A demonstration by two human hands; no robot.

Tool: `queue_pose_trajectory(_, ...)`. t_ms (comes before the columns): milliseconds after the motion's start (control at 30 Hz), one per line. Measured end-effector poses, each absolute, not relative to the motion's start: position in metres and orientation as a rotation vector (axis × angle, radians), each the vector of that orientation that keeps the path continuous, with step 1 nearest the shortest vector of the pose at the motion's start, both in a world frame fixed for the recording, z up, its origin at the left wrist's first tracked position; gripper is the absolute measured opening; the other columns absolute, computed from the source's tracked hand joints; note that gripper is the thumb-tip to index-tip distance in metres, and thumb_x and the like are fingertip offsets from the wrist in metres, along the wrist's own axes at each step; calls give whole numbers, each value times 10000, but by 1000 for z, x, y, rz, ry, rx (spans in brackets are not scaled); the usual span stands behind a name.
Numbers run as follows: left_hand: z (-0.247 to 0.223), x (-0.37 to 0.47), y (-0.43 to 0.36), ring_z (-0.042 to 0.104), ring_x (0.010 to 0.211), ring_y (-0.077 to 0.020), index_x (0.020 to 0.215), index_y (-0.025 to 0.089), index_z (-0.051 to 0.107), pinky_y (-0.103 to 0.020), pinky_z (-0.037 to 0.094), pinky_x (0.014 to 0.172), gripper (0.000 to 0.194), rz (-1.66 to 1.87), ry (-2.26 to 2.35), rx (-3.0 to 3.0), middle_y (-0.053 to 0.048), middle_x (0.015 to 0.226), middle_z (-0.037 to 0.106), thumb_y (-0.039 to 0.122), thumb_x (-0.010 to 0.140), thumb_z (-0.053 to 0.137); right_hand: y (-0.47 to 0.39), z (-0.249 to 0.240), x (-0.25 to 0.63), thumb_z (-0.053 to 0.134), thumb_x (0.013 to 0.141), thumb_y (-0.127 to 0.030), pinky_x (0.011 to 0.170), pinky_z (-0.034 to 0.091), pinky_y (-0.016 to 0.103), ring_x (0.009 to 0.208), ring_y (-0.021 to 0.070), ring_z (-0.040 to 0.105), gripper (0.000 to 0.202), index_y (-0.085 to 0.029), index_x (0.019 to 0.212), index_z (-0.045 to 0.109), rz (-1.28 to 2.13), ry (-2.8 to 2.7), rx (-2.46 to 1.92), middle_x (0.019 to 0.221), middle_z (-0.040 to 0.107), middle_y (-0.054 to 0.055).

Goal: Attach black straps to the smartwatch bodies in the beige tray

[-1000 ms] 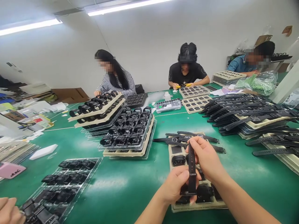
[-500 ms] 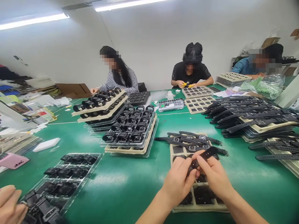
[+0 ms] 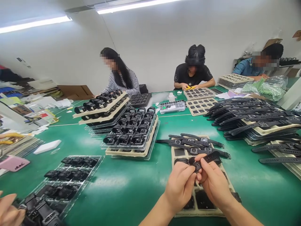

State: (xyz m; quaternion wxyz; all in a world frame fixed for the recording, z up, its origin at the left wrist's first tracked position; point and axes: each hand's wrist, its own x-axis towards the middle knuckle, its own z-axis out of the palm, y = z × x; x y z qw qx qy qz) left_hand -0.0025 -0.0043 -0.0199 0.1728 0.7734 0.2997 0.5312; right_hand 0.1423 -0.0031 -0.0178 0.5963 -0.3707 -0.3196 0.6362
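My left hand [image 3: 180, 185] and my right hand [image 3: 215, 183] meet over a beige tray [image 3: 199, 213] at the lower right. Both pinch one black watch strap [image 3: 209, 157], whose holed end points up and to the right. My fingers hide much of the piece. Under my hands, the tray's compartments hold black watches. Several open-strapped watches [image 3: 194, 142] lie across the tray's far end, with their straps past its edges.
Stacked trays of looped watches [image 3: 129, 128] stand left of centre. A clear tray of watches [image 3: 68, 172] lies lower left, beside another person's hand [image 3: 9, 210]. Strap-laden stacks [image 3: 261, 119] fill the right. Three people sit across the table.
My hands have shifted slightly on the strap, which now lies flatter between my fingers. The hand at the lower left has moved down and left.
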Motion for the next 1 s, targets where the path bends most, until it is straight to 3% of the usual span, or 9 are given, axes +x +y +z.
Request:
queue_pose_trajectory(133, -15, -1, -5, 629, 867, -212, 1100, 224, 685, -340, 503, 818, 205, 1367, 927, 1947, -74, 923, 722, 142, 976, 545, -3, -12, 162, 509, 1022, -523, 779, 548, 333, 786, 197, 598, 393, -262, 1235, 711, 1280, -1421, -893, 900, 613, 49)
queue_pose_trajectory(200, -12, 1, -6, 643, 934, -211, 1126, 223, 650, -334, 496, 855, 161, 1304, 984, 1603, -75, 1012, 716, 246, 1000, 551, -2, -6, 168, 458, 1054, -420, 953, 511, 388, 992, 230, 595, 420, -310, 1441, 580, 1170, -1743, -896, 1111, 583, 83)
queue_pose_trajectory(300, -10, 4, -5, 628, 1009, -208, 1179, 219, 577, -314, 481, 892, 297, 1276, 932, 1170, -71, 1095, 683, 419, 966, 628, -1, -1, 168, 484, 1036, -325, 1065, 450, 435, 1207, 258, 532, 540, -374, 1565, 386, 1100, -1910, -986, 1328, 520, 90)
queue_pose_trajectory(367, -9, 5, -4, 613, 875, -166, 1106, 213, 566, -270, 476, 804, 365, 1296, 877, 1018, -30, 974, 660, 498, 912, 687, -1, -3, 164, 528, 1004, -307, 1043, 465, 440, 1167, 262, 556, 556, -357, 1545, 410, 1075, -1870, -1060, 1297, 559, 84)
queue_pose_trajectory(467, -7, 8, -2, 470, 622, -89, 1049, 220, 547, -207, 403, 629, 424, 1367, 851, 836, 61, 731, 532, 548, 858, 735, -2, -5, 157, 581, 944, -268, 893, 527, 389, 937, 234, 602, 526, -300, 1461, 490, 1056, -1777, -1124, 1029, 618, 48)
queue_pose_trajectory(600, -3, 9, 1, 405, 587, -80, 1049, 218, 549, -193, 367, 600, 476, 1437, 861, 683, 84, 662, 473, 547, 804, 792, -3, -2, 153, 584, 920, -223, 799, 522, 318, 857, 199, 589, 429, -299, 1340, 534, 1061, -1752, -1107, 928, 593, 3)
queue_pose_trajectory(733, -4, 2, 2, 477, 639, -96, 1089, 227, 548, -210, 398, 632, 447, 1407, 797, 790, 57, 730, 542, 519, 836, 774, -6, 0, 155, 585, 917, -200, 814, 511, 319, 872, 200, 586, 416, -307, 1315, 530, 1045, -1763, -1099, 952, 589, 2)
queue_pose_trajectory(867, -8, -4, -3, 581, 904, -160, 1211, 227, 529, -275, 454, 828, 398, 1200, 743, 1088, -37, 1004, 635, 481, 936, 668, -6, -2, 159, 577, 977, -292, 931, 487, 361, 1031, 232, 573, 468, -356, 1429, 475, 981, -1793, -1040, 1187, 579, 41)
queue_pose_trajectory(1000, -13, -4, -10, 554, 924, -155, 1219, 249, 478, -279, 446, 828, 376, 1152, 645, 1105, -55, 1091, 626, 565, 1021, 434, -2, -4, 157, 589, 982, -322, 829, 492, 348, 931, 235, 588, 144, -273, 1111, 630, 968, -1725, -974, 1026, 606, 44)
